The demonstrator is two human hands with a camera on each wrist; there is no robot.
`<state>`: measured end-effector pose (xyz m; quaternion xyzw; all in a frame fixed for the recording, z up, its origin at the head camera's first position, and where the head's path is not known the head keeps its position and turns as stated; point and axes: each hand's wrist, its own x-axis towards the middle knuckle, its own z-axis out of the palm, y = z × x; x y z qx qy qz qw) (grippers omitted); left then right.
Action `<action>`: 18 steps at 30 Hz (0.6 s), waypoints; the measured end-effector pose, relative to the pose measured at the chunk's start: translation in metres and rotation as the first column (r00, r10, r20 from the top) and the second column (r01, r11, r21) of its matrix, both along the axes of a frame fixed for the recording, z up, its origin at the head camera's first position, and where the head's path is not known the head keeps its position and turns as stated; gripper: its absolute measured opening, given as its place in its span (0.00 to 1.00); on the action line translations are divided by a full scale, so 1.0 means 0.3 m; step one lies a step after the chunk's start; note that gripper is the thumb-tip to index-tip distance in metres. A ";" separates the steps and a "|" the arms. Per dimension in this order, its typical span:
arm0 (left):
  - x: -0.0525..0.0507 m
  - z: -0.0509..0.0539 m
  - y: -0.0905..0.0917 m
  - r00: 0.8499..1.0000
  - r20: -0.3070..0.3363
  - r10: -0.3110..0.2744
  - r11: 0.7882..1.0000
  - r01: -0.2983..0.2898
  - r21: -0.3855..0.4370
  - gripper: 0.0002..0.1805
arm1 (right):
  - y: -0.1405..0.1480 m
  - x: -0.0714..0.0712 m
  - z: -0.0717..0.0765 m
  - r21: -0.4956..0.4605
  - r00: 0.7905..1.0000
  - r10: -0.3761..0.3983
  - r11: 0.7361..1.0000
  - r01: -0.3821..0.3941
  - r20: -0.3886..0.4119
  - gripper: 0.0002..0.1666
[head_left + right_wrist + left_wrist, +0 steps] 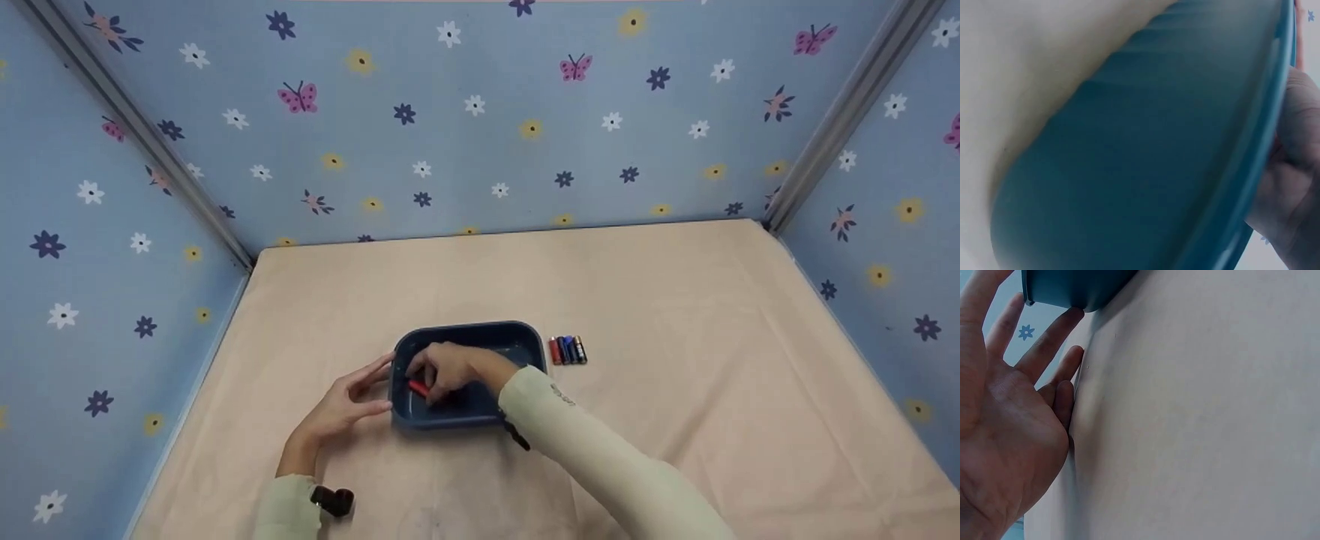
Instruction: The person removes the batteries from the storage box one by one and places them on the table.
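A dark blue rectangular tray (480,425) sits on the cloth-covered table. Reaching inside it, my right hand (451,367) pinches a red battery (418,388) near the left end. The tray's outer wall (1145,129) hides most of that hand in the right wrist view, and the battery cannot be seen there. At the tray's left side is my left hand (339,405), fingers extended and touching the wall; the left wrist view shows its palm (1010,433) with the fingers spread against the tray (1072,289). Just right of the tray, several batteries (568,350) stand or lie side by side in a row.
A pale beige cloth (675,300) covers the table, with creases at the right. Blue flowered panels (495,90) enclose the back and both sides, joined by grey corner posts (840,112). Dark wrist devices (332,501) sit at both sleeves.
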<state>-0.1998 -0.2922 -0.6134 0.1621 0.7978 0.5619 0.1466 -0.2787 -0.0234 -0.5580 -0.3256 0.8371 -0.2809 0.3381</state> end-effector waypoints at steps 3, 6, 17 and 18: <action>0.001 0.000 -0.001 1.000 0.008 0.001 1.000 -0.001 -0.001 0.45 | -0.005 0.012 0.002 0.036 1.000 -0.005 0.999 0.006 -0.027 0.35; 0.003 -0.001 -0.002 1.000 0.010 0.002 1.000 -0.002 -0.002 0.45 | -0.011 0.024 0.003 0.063 0.998 -0.005 0.998 0.008 -0.055 0.34; -0.003 -0.002 0.000 1.000 0.006 -0.010 1.000 0.010 0.009 0.46 | -0.007 0.038 -0.005 0.050 0.991 0.013 0.999 -0.006 -0.133 0.29; -0.003 -0.001 0.000 1.000 0.004 -0.011 1.000 0.011 0.010 0.46 | -0.006 0.038 -0.006 0.047 0.990 0.016 0.999 -0.010 -0.137 0.29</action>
